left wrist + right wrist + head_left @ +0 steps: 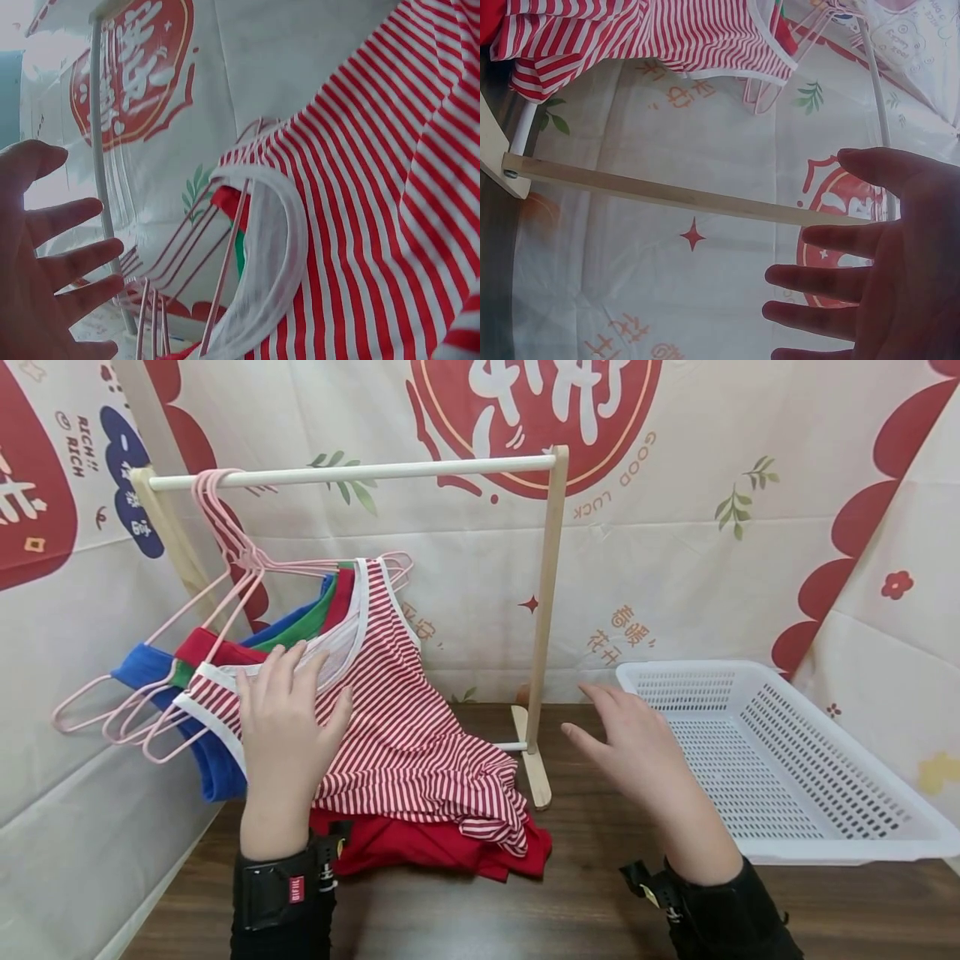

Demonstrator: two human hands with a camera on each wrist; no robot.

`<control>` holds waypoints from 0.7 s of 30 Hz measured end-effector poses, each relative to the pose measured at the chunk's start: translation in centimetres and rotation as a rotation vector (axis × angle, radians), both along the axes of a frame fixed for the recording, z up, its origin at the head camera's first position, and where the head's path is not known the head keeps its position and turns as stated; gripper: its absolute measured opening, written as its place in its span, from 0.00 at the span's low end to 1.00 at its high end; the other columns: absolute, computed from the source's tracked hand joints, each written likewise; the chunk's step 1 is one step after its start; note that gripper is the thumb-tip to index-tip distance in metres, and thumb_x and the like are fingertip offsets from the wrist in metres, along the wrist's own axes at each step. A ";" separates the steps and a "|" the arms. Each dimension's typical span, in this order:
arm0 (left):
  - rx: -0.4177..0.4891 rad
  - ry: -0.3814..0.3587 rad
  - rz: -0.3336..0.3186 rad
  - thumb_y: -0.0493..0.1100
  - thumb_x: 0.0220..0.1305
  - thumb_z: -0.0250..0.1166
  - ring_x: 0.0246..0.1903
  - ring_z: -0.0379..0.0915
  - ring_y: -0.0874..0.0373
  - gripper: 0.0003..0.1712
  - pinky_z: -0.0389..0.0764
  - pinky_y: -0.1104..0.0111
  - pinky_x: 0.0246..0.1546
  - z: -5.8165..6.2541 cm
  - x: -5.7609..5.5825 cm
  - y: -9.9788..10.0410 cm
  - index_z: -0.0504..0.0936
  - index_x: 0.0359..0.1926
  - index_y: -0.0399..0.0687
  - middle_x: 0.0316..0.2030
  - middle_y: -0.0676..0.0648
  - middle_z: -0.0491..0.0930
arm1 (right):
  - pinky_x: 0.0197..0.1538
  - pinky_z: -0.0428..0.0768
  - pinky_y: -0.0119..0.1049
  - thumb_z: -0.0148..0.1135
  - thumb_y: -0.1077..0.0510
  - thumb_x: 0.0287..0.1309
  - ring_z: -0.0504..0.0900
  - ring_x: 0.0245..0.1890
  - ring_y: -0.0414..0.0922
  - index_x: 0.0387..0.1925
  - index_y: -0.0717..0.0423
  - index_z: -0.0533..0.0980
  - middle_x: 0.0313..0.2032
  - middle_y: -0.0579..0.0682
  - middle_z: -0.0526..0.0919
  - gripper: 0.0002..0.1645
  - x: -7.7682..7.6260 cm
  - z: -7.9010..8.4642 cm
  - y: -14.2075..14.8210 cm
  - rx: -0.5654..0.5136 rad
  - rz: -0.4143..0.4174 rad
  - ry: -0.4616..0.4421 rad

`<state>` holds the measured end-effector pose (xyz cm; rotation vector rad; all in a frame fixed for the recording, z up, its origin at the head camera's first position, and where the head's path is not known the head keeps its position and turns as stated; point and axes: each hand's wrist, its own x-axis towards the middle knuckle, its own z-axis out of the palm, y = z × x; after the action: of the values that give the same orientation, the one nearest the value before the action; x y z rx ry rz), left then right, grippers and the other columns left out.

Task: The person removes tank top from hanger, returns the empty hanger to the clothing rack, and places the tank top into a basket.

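Observation:
A red-and-white striped tank top [405,702] with white trim hangs frontmost on a pink hanger [243,556]. Behind it hang red, green and blue garments [217,768] on more pink hangers, bunched at the left end of the rack's white rod [390,470]. In the head view my left hand [288,727] overlaps the striped top near its neckline, fingers spread; the left wrist view shows nothing in its grasp. My right hand [637,747], fingers extended and holding nothing, hovers between the rack's right wooden post [547,602] and the white basket [847,852].
The perforated white plastic basket stands on the right of the dark wooden table [585,893]. Red cloth [442,847] spreads on the tabletop under the striped top's hem. A printed white backdrop [690,593] encloses the back and sides. The rack's foot [532,768] stands near mid-table.

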<state>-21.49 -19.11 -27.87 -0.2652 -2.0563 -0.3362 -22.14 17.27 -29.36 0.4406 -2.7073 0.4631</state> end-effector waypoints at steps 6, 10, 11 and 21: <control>0.008 -0.020 0.054 0.53 0.55 0.58 0.63 0.46 0.48 0.30 0.39 0.40 0.60 0.1 0.3 -1.4 0.68 0.58 0.47 0.61 0.40 0.63 | 0.56 0.61 0.62 0.43 0.31 0.58 0.61 0.58 0.57 0.62 0.53 0.59 0.59 0.59 0.66 0.40 0.1 0.0 0.0 0.005 -0.002 0.000; 0.043 -0.042 0.108 0.53 0.54 0.59 0.64 0.43 0.46 0.31 0.37 0.40 0.60 0.2 0.6 -2.1 0.68 0.58 0.46 0.62 0.38 0.60 | 0.56 0.60 0.62 0.37 0.27 0.56 0.61 0.58 0.58 0.62 0.54 0.59 0.59 0.59 0.66 0.44 0.1 0.0 0.0 0.012 -0.002 -0.006; 0.049 -0.050 0.122 0.52 0.54 0.60 0.64 0.42 0.46 0.31 0.36 0.40 0.60 0.2 0.7 -2.3 0.68 0.58 0.46 0.62 0.38 0.60 | 0.56 0.61 0.62 0.37 0.26 0.56 0.61 0.58 0.58 0.62 0.54 0.59 0.59 0.59 0.66 0.45 0.1 0.0 0.0 0.014 -0.002 -0.006; 0.113 -0.040 0.228 0.50 0.54 0.61 0.61 0.48 0.41 0.31 0.48 0.37 0.57 0.5 1.5 -3.5 0.67 0.59 0.46 0.63 0.40 0.58 | 0.56 0.62 0.61 0.36 0.26 0.55 0.61 0.58 0.57 0.62 0.55 0.59 0.58 0.60 0.67 0.46 0.1 -0.1 -0.1 0.026 -0.002 -0.009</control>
<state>-20.02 -22.61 -27.37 0.0448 -2.0740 -0.3173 -22.06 17.16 -29.42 0.4433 -2.7255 0.4308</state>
